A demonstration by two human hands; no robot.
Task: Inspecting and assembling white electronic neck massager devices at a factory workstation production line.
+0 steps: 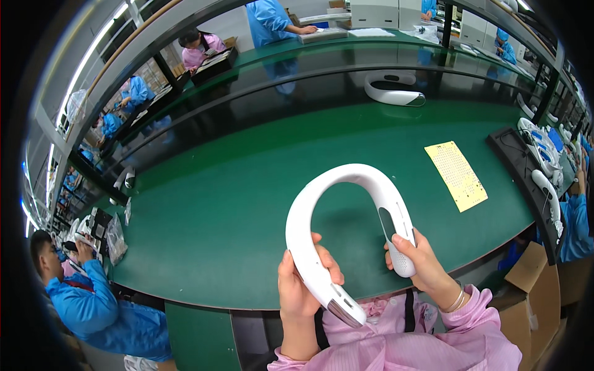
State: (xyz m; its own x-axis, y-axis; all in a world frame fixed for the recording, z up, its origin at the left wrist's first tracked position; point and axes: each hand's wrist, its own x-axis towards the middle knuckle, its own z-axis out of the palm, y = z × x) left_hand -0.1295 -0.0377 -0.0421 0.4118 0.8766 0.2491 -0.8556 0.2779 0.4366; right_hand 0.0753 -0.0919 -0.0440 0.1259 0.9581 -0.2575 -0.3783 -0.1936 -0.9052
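Note:
A white U-shaped neck fan [354, 174] is held up over the near edge of the green workbench [204, 216], its curve pointing away from me. My left hand [301, 284] is wrapped round the left arm of the fan, fingers curling behind it. Round the right arm, near its perforated end, my right hand [416, 256] is closed, the thumb lying on the outer face. The left arm ends in a silvery grey tip. A second white neck fan [396, 97] rests at the far side of the bench.
A yellow perforated sheet [456, 176] lies on the right. Beyond it a black tray [516, 173] holds white parts and cables. An open cardboard box [526, 303] stands below the bench edge. A co-worker in blue [108, 309] sits at the left; other people work across the black conveyor [235, 102].

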